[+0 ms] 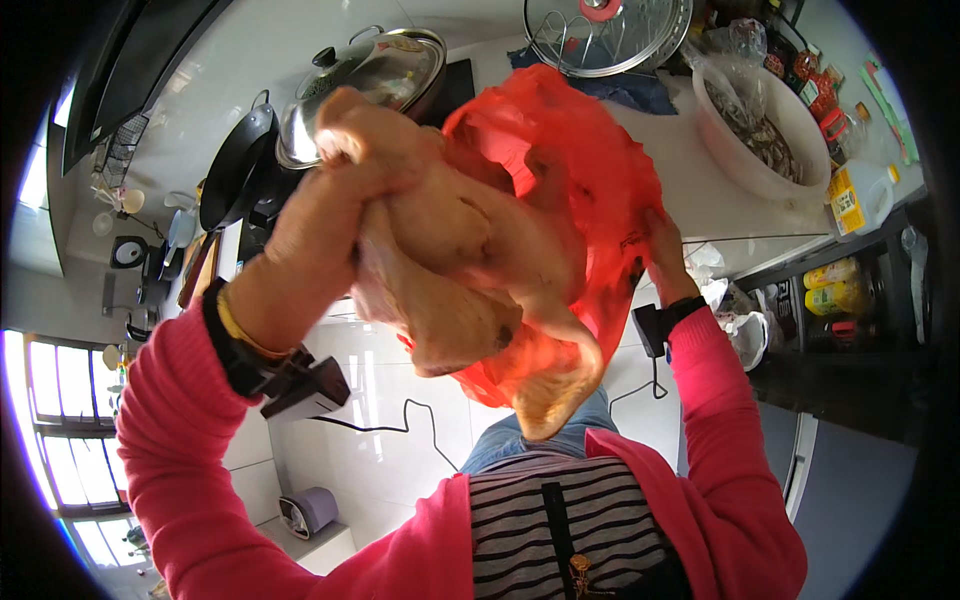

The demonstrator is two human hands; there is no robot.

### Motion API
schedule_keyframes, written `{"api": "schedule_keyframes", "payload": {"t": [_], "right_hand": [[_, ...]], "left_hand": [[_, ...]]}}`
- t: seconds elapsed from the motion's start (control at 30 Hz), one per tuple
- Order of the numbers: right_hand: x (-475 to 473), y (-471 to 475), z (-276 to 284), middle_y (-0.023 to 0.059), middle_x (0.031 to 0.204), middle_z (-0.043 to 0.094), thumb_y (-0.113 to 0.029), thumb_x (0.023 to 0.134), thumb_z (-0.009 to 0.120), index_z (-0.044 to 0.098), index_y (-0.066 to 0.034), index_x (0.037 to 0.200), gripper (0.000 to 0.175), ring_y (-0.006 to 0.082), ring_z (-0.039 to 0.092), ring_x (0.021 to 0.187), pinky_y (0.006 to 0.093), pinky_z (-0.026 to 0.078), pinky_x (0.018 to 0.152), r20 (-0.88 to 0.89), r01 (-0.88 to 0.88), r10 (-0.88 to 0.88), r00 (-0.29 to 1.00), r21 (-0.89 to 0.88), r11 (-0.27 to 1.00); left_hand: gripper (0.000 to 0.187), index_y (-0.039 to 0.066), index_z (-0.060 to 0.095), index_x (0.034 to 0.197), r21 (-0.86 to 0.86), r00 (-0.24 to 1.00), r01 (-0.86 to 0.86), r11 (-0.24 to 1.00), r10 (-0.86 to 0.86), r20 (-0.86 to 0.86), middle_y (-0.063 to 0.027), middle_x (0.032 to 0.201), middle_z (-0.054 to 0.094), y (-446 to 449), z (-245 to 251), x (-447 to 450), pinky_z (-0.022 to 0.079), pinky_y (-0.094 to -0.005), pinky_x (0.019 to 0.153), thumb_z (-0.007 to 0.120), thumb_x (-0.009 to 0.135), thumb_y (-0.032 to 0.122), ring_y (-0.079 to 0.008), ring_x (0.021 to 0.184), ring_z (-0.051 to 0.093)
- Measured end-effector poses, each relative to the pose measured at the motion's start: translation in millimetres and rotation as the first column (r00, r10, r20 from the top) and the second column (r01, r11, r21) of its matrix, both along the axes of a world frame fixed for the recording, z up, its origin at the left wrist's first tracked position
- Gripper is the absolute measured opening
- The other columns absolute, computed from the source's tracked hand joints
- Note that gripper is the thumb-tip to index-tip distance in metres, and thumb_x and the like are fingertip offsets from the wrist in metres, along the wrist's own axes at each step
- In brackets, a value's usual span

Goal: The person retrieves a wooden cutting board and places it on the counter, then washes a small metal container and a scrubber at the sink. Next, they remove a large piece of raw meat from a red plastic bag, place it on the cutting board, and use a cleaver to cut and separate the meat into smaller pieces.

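A large skin-on piece of pork, apparently a pig's head (465,247), hangs in the air in front of my chest. My left hand (330,202) grips its upper left end, and a folded, ear-like flap (559,382) droops at the bottom. Behind and to the right of the meat spreads a thin red plastic bag (607,172), its mouth gaping. My right hand (666,244) holds the right side of this bag, its fingers partly hidden by the plastic. Part of the bag also shows beneath the meat.
On the counter stand a black wok (240,169), a lidded steel pot (375,71), a glass lid (607,34) and a pale plastic basin (720,150) of small seafood. A plastic jug (862,196) and several bottles sit at right. Below is an open shelf (825,382). A lavender bin (309,511) lies behind left.
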State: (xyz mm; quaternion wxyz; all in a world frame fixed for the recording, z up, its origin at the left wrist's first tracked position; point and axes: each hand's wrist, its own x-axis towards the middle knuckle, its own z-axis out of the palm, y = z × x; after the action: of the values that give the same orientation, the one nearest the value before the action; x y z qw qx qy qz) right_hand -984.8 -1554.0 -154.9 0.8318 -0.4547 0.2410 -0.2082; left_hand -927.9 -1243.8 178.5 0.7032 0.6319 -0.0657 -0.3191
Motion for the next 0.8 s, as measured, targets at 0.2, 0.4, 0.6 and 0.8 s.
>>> {"api": "schedule_keyframes", "payload": {"t": [0.2, 0.4, 0.6, 0.8], "right_hand": [[-21, 2, -22, 0.0075, 0.108, 0.064, -0.021, 0.093, 0.052, 0.058, 0.0021, 0.115, 0.033, 0.0153, 0.059, 0.093, 0.0285, 0.046, 0.079, -0.192, -0.087, 0.029, 0.981, -0.301, 0.95], [-62, 29, 50, 0.0076, 0.118, 0.056, -0.015, 0.085, 0.065, 0.042, -0.0033, 0.134, 0.055, 0.018, 0.056, 0.104, 0.0339, 0.043, 0.088, -0.064, 0.065, -0.092, 0.994, -0.349, 0.935], [-124, 126, 113, 0.0139, 0.125, 0.05, -0.013, 0.077, 0.068, 0.04, -0.0024, 0.134, 0.065, 0.0277, 0.046, 0.119, 0.039, 0.035, 0.101, 0.155, 0.135, 0.029, 0.987, -0.927, 0.35], [-116, 152, 65, 0.0141, 0.119, 0.055, -0.02, 0.071, 0.069, 0.052, -0.0077, 0.125, 0.058, 0.0309, 0.042, 0.124, 0.0524, 0.019, 0.11, -0.183, -0.165, 0.259, 0.948, -0.982, -0.091]], "left_hand": [[0.033, -0.002, 0.055, 0.113, 0.014, 0.989, 0.133, 0.991, -0.134, 0.063, -0.0127, 0.108, 0.06, 19, 52, -3, 0.046, -0.0333, 0.091, 0.055, 0.084, 0.015, -0.0231, 0.1, 0.058], [0.035, 0.0, 0.053, 0.115, 0.05, 0.979, 0.095, 0.994, -0.103, 0.178, -0.0126, 0.107, 0.061, 37, 74, -23, 0.047, -0.0331, 0.09, 0.054, 0.085, 0.018, -0.0217, 0.099, 0.059], [0.035, -0.002, 0.053, 0.113, 0.035, 0.973, 0.177, 0.984, -0.18, 0.144, -0.0142, 0.105, 0.061, 50, 68, -40, 0.048, -0.0334, 0.09, 0.055, 0.085, 0.019, -0.0237, 0.097, 0.061], [0.032, -0.002, 0.053, 0.113, 0.021, 0.992, 0.089, 0.996, -0.091, 0.085, -0.0142, 0.103, 0.062, 59, 55, -62, 0.051, -0.0347, 0.085, 0.057, 0.084, 0.011, -0.0238, 0.094, 0.062]]}}
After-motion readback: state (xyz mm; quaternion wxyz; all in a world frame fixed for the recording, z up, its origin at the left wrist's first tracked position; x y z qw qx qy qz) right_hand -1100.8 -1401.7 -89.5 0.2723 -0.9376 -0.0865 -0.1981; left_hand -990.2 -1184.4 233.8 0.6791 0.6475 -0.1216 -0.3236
